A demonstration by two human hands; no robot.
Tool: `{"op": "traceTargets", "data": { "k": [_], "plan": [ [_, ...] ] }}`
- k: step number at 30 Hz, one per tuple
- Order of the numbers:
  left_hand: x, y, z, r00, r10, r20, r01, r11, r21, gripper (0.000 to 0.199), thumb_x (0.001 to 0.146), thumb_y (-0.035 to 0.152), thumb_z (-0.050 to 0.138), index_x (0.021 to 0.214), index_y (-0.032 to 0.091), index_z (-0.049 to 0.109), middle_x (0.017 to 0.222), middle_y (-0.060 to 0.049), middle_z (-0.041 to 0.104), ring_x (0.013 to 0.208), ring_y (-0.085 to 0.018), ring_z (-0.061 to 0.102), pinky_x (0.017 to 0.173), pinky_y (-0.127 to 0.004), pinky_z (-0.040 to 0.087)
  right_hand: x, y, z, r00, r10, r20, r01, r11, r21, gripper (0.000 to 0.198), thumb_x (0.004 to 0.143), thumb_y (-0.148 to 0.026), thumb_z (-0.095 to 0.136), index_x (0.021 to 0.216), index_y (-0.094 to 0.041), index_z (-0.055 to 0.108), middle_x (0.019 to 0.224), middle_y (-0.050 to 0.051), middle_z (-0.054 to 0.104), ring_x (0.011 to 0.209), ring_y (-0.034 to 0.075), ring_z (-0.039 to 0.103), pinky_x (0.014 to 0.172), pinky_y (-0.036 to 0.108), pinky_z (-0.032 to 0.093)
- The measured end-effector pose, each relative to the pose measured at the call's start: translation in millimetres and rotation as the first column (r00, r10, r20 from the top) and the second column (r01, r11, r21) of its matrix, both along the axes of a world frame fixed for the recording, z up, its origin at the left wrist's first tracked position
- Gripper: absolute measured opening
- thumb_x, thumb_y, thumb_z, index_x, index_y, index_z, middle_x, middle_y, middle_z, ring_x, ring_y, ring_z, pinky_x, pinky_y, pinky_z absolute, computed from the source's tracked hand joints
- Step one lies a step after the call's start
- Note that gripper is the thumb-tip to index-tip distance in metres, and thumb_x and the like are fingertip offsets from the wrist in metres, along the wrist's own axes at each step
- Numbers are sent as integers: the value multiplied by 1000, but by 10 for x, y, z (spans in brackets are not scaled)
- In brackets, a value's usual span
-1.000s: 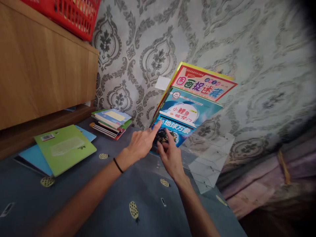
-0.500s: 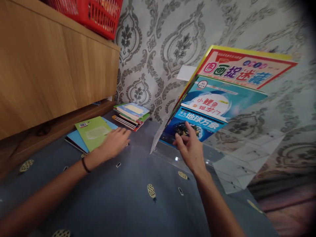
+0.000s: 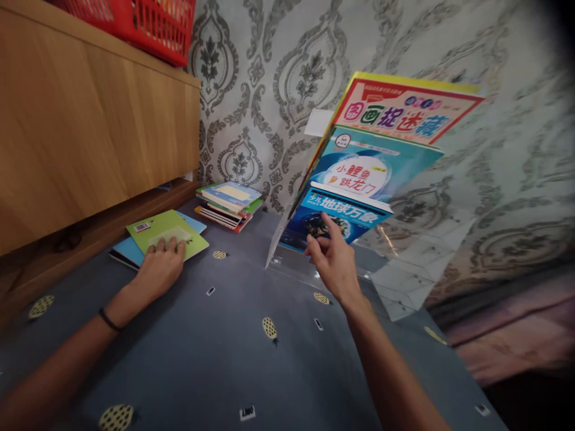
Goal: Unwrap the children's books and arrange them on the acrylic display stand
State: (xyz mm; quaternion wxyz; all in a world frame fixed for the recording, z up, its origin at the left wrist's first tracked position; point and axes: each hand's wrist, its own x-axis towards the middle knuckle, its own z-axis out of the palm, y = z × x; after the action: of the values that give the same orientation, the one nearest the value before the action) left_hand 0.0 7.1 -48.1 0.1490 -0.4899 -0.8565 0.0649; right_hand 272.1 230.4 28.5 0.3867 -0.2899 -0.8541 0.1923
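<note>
My left hand (image 3: 162, 263) lies with fingers stretched over the green book (image 3: 148, 230), which rests on a light-blue book (image 3: 123, 251) at the left. At the clear book stand (image 3: 281, 239), my right hand (image 3: 332, 257) is in front of the small blue book (image 3: 341, 218) with an Earth picture. Its index finger is extended toward the cover; whether it touches is hard to tell. Behind that book stand a teal book (image 3: 359, 158) and a taller red-bordered book (image 3: 404, 108), all leaning back in tiers.
A stack of books (image 3: 231, 200) sits near the patterned wall (image 3: 309, 66). On the left is a wooden cabinet (image 3: 99, 126) with a red basket (image 3: 157, 27) on top. A dark pineapple-print cloth (image 3: 215, 347) covers the surface.
My left hand has moved left and down from beside the books onto the green book. My right hand stays at the blue book. The whole view has shifted slightly.
</note>
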Motion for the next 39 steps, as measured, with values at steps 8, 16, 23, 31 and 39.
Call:
{"op": "traceTargets", "data": {
  "k": [8, 16, 23, 31, 39],
  "plan": [
    [29, -57, -43, 996, -37, -80, 38, 999, 11, 48, 96, 10, 35, 139, 0, 52, 140, -27, 54, 125, -43, 54, 96, -54, 49, 102, -78, -65, 1000, 18, -8, -18, 1000, -17, 73, 94, -47, 48, 153, -7, 32, 63, 1, 68, 52, 18, 60, 59, 33, 48],
    [57, -74, 0, 994, -55, -91, 57, 998, 20, 49, 93, 4, 34, 137, -2, 53, 138, -29, 56, 122, -44, 56, 93, -55, 50, 167, -137, -60, 1000, 16, -19, -17, 998, -65, 69, 92, -43, 50, 151, -10, 36, 64, 1, 68, 53, 17, 59, 59, 33, 48],
    [601, -182, 74, 989, -145, -36, 145, 989, -11, 56, 86, -4, 40, 140, 1, 52, 140, -28, 55, 123, -44, 58, 93, -55, 51, -108, -536, -524, 945, 319, -76, -313, 810, -495, 62, 92, -56, 50, 139, -16, 51, 80, 6, 70, 63, 17, 65, 53, 28, 48],
    [1469, -395, -191, 873, -488, -17, 488, 872, 48, 61, 89, 11, 53, 149, 8, 42, 146, -21, 53, 131, -39, 53, 104, -52, 46, -238, -773, -1026, 926, 339, -167, -333, 523, -785, 62, 83, -58, 64, 132, -22, 54, 71, -1, 61, 61, 16, 57, 53, 27, 46],
    [1522, -679, -249, 715, -672, 192, 648, 741, 178, 50, 100, 47, 50, 138, 14, 53, 143, -12, 59, 137, -32, 49, 109, -46, 45, 140, -880, -1040, 882, 452, -131, -344, 430, -835, 71, 75, -52, 73, 134, -21, 47, 67, -8, 51, 55, 12, 51, 48, 24, 40]
  ]
}}
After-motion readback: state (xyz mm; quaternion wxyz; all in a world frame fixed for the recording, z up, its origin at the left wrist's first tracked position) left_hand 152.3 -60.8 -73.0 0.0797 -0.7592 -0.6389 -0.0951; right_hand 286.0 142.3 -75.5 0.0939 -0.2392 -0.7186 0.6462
